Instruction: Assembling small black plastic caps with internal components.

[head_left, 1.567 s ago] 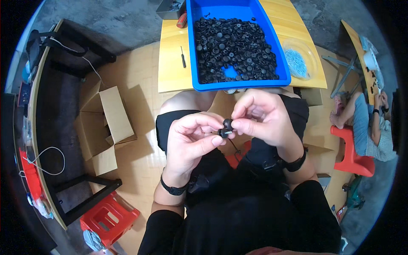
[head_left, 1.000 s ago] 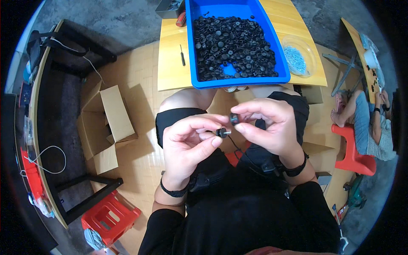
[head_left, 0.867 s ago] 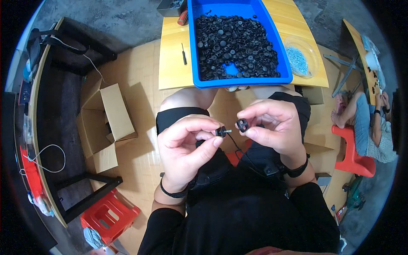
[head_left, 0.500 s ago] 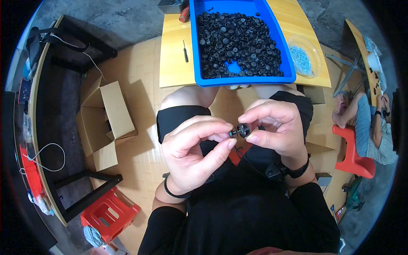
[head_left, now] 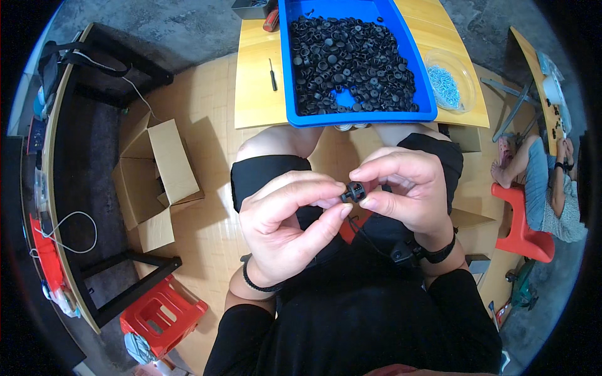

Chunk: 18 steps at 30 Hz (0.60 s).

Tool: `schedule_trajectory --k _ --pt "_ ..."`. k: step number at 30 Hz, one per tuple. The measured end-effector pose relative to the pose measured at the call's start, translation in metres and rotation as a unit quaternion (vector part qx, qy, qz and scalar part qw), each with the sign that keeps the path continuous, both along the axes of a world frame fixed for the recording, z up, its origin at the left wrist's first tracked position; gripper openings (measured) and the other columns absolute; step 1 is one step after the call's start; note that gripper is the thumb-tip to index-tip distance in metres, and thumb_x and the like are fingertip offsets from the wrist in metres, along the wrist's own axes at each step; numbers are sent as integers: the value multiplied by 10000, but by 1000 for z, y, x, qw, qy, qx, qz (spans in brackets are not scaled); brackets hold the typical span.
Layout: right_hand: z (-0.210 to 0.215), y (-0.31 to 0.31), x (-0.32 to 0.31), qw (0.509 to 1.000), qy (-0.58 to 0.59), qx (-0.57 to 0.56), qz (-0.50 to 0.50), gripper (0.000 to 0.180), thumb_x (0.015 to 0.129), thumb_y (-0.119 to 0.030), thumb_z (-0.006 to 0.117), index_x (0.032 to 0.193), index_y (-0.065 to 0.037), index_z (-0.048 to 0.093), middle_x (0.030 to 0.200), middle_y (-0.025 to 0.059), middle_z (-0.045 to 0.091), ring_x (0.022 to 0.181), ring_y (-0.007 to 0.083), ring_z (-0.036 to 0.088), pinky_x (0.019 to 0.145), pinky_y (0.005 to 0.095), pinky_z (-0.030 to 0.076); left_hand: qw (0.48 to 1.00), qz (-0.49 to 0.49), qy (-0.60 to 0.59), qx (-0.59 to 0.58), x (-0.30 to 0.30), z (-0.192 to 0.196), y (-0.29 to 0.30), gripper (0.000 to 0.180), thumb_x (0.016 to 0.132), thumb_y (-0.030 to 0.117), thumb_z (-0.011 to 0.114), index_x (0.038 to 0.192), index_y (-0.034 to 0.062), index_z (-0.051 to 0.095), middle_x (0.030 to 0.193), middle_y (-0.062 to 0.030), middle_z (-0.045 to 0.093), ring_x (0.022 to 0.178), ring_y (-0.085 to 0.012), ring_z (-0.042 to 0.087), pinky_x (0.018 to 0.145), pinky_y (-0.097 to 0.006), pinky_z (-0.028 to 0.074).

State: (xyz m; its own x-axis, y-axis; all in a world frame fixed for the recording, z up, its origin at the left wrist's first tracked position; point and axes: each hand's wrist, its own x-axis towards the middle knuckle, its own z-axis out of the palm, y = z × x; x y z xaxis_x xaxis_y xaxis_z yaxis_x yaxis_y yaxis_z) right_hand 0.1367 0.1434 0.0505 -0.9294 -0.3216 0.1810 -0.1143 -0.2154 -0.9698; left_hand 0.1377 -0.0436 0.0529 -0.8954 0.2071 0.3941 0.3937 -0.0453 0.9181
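Over my lap, both hands meet at two small black plastic parts. My right hand [head_left: 411, 191] pinches a round, cap-like black part [head_left: 357, 190] with slots in its face, between thumb and forefinger. In the fingertips of my left hand [head_left: 282, 216] is a smaller black piece [head_left: 345, 196], mostly covered by the thumb and forefinger. The two parts appear to touch; whether one sits inside the other I cannot tell. Just beyond my knees, a blue tray [head_left: 401, 118] holds a heap of similar black parts [head_left: 351, 59].
The tray stands on a wooden table [head_left: 257, 103]. A small screwdriver [head_left: 273, 80] lies left of it, and a clear dish [head_left: 464, 108] of small screws [head_left: 444, 86] sits right. An open cardboard box [head_left: 175, 160] and red stool [head_left: 160, 316] are leftward; another person [head_left: 538, 188] sits far right.
The gap between the two black parts has closed: the round part moved slightly left against the piece in my left hand and turned a little. Both hands keep their pinch.
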Motion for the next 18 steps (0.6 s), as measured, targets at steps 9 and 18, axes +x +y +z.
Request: schedule_trajectory --k 9,18 --pt "12 -1 -1 956 196 201 -79 258 674 -26 712 929 -39 673 816 92 649 711 186 633 610 248 495 1000 12 -8 -18 1 1 -1 167 672 -48 707 827 -39 645 809 -136 647 708 -172 629 637 -243 494" --pt "15 -1 3 963 163 202 -68 237 682 -31 708 915 -43 668 808 96 643 675 204 633 570 263 498 999 -22 -32 -30 2 4 -3 175 672 -51 706 836 -42 645 817 -136 645 710 -161 627 646 -241 497"
